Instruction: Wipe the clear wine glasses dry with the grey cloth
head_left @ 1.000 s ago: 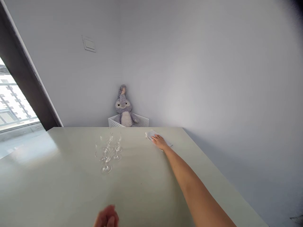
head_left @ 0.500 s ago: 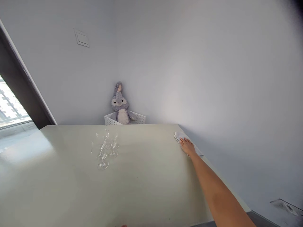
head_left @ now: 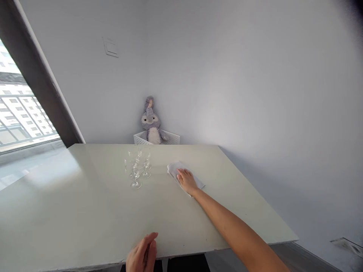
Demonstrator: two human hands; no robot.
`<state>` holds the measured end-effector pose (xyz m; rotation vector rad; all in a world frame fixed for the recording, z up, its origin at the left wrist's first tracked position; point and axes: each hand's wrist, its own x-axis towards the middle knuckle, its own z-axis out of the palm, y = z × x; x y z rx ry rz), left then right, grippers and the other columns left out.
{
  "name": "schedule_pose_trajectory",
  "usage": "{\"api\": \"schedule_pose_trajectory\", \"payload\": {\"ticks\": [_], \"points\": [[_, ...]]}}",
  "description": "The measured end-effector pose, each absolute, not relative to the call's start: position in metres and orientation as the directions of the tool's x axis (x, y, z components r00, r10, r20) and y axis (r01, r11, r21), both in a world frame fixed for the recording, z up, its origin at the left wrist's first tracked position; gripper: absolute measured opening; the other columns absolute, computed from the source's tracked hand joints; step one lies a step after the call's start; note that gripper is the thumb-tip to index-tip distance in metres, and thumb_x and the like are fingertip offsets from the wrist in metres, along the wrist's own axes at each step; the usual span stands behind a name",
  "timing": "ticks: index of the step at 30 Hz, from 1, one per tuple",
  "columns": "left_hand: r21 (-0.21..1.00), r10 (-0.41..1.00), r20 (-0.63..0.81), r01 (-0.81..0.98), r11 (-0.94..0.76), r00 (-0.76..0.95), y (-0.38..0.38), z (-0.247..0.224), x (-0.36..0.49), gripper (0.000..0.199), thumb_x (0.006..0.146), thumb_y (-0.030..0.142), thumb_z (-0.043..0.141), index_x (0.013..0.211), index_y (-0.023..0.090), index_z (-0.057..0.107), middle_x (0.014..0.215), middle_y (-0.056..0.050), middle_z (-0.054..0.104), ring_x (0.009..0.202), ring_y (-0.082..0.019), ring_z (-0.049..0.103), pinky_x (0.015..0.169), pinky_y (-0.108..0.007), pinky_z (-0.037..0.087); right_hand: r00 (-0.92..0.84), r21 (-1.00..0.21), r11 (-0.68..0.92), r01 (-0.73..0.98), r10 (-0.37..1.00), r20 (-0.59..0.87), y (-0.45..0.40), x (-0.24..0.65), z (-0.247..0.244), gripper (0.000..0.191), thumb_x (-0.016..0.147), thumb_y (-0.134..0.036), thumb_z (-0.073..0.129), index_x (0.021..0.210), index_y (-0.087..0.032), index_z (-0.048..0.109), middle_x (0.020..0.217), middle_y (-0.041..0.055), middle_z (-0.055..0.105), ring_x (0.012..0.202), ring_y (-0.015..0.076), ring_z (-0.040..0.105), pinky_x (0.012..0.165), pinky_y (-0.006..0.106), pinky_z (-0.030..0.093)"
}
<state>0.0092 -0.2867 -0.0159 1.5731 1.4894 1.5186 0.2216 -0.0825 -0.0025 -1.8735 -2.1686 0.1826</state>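
Observation:
My right hand [head_left: 187,181] lies flat on a folded white cloth [head_left: 198,182], pressing it against the pale table [head_left: 107,223] right of centre. Its fingers are spread a little over the cloth. At the near edge of the table is my left hand [head_left: 143,253], with its fingers curved and a gap between thumb and fingers; it holds nothing. Several clear stemmed glasses [head_left: 136,184] stand close together on the table, left of the cloth.
Behind the far edge, a grey plush toy [head_left: 154,135] sits in a white perforated basket [head_left: 172,138]. Grey walls meet in the corner behind it. A window with a dark frame [head_left: 42,71] is at the left. The table's right edge runs near the wall.
My right hand and the cloth have moved left from the table's right edge towards the glasses. More of my left hand has come into view at the bottom. The view has shifted slightly.

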Motion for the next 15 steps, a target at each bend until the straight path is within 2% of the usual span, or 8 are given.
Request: {"api": "schedule_pose_trajectory", "payload": {"ticks": [3, 5, 7, 9, 12, 15], "points": [[0.991, 0.950, 0.130, 0.028, -0.128, -0.283, -0.272, 0.006, -0.008, 0.023, 0.075, 0.039, 0.054, 0.090, 0.023, 0.060, 0.063, -0.001, 0.058, 0.051, -0.011, 0.050, 0.047, -0.020, 0.041, -0.337, -0.365, 0.357, 0.860, 0.934, 0.119, -0.125, 0.200, -0.003, 0.045, 0.090, -0.037, 0.023, 0.132, -0.025, 0.034, 0.137, 0.0028, 0.035, 0.127, 0.0213, 0.025, 0.103, 0.039, 0.019], [0.968, 0.934, -0.025, -0.242, -0.066, -0.357, -0.253, 0.021, -0.023, 0.028, 0.075, 0.038, 0.055, 0.099, 0.024, 0.055, 0.076, -0.002, 0.061, 0.052, -0.009, 0.050, 0.044, -0.018, 0.040, -0.463, -0.400, 0.464, 0.790, 0.880, 0.106, -0.155, 0.202, -0.002, 0.041, 0.090, -0.033, 0.027, 0.129, -0.028, 0.038, 0.139, 0.0009, 0.031, 0.129, 0.0216, 0.021, 0.103, 0.040, 0.017], [0.865, 0.936, -0.197, -0.500, 0.025, -0.294, -0.228, 0.034, -0.035, 0.037, 0.075, 0.034, 0.056, 0.110, 0.026, 0.047, 0.097, -0.006, 0.060, 0.063, -0.010, 0.056, 0.051, -0.019, 0.046, -0.524, -0.381, 0.524, 0.762, 0.844, 0.113, -0.180, 0.211, 0.001, 0.039, 0.090, -0.030, 0.028, 0.127, -0.032, 0.040, 0.140, -0.0019, 0.029, 0.129, 0.0209, 0.022, 0.103, 0.040, 0.019], [0.717, 0.933, -0.314, -0.688, 0.113, -0.174, -0.201, 0.044, -0.042, 0.048, 0.077, 0.032, 0.055, 0.120, 0.029, 0.035, 0.108, -0.011, 0.056, 0.076, -0.014, 0.061, 0.059, -0.024, 0.050, -0.515, -0.323, 0.530, 0.784, 0.846, 0.137, -0.199, 0.222, 0.004, 0.038, 0.090, -0.029, 0.029, 0.126, -0.033, 0.042, 0.138, -0.0014, 0.034, 0.125, 0.0223, 0.028, 0.098, 0.040, 0.025], [0.506, 0.933, -0.356, -0.849, 0.151, -0.046, -0.166, 0.052, -0.044, 0.055, 0.082, 0.041, 0.046, 0.128, 0.032, 0.017, 0.123, -0.019, 0.042, 0.096, -0.023, 0.059, 0.066, -0.035, 0.053, -0.460, -0.224, 0.493, 0.840, 0.868, 0.186, -0.212, 0.236, 0.006, 0.034, 0.088, -0.029, 0.036, 0.120, -0.030, 0.047, 0.126, 0.0034, 0.047, 0.110, 0.0252, 0.042, 0.086, 0.040, 0.035], [0.388, 0.928, -0.372, -0.909, 0.155, 0.000, -0.139, 0.055, -0.041, 0.053, 0.083, 0.049, 0.039, 0.127, 0.035, 0.014, 0.132, -0.021, 0.028, 0.106, -0.030, 0.052, 0.064, -0.040, 0.055, -0.397, -0.189, 0.441, 0.877, 0.888, 0.231, -0.214, 0.246, 0.001, 0.025, 0.086, -0.022, 0.039, 0.103, -0.023, 0.057, 0.104, 0.0063, 0.057, 0.092, 0.0227, 0.050, 0.073, 0.035, 0.040]]}}
